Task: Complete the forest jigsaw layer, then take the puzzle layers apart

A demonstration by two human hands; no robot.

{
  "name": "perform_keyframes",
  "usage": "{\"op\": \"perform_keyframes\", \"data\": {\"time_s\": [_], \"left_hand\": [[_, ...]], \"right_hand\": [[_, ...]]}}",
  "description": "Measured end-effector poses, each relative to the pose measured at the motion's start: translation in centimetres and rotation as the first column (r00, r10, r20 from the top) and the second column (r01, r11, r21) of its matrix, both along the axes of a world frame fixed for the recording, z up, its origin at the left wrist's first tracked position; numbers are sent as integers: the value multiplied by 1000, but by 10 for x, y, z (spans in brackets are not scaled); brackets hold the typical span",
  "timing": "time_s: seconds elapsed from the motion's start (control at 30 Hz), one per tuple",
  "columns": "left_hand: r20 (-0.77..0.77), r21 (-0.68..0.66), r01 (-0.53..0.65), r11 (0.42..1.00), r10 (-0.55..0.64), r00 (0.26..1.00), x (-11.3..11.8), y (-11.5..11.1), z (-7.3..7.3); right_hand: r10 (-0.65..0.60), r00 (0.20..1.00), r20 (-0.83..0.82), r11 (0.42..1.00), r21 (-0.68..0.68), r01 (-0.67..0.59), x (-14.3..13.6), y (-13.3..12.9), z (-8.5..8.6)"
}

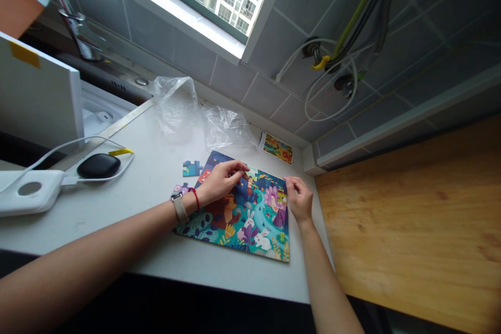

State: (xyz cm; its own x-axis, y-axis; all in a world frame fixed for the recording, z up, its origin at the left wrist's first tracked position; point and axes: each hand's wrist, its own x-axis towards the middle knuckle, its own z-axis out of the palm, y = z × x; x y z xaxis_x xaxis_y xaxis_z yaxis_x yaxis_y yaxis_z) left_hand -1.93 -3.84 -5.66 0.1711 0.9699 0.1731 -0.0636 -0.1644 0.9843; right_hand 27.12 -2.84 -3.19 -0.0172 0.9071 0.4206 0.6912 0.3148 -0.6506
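A: Where to find the puzzle (249,222)?
B: Lies flat on the white counter (136,224), likely for level support under both hands.
A: And for the left hand (224,180)?
B: Reaches across the upper part, fingers curled down; cannot tell whether gripping a piece.
A: For the right hand (300,198)?
B: Curls half closed at the upper right corner, perhaps to steady it; cannot tell whether pinching anything.
A: Why leave a loose piece (191,168) just beside the left edge?
B: Probably for easy reach.
A: And the picture card (276,147)?
B: Lies face up behind, perhaps for easy viewing.
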Motion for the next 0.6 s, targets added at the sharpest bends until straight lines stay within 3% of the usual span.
{"op": "perform_keyframes", "data": {"time_s": [0.1,0.2,0.33,0.43,0.5,0.6], "left_hand": [[-15,-4,12,1000,-12,1000,-2,1,-1],[-50,28,23,999,-21,999,-3,1,-3],[-161,96,57,994,-41,986,0,-2,-2],[-281,153,107,982,-60,958,2,-9,8],[-428,235,160,959,-46,903,-1,-19,20],[-670,324,255,911,31,741,-15,-47,37]], "right_hand": [[-101,986,-131,995,-20,99,13,36,-15],[-146,959,-242,989,-68,133,21,56,-31],[-141,929,-341,987,-121,106,25,60,-42],[-116,915,-385,987,-147,63,28,59,-43],[-102,907,-409,986,-161,39,32,60,-43],[-96,889,-447,985,-171,20,36,64,-46]]}}
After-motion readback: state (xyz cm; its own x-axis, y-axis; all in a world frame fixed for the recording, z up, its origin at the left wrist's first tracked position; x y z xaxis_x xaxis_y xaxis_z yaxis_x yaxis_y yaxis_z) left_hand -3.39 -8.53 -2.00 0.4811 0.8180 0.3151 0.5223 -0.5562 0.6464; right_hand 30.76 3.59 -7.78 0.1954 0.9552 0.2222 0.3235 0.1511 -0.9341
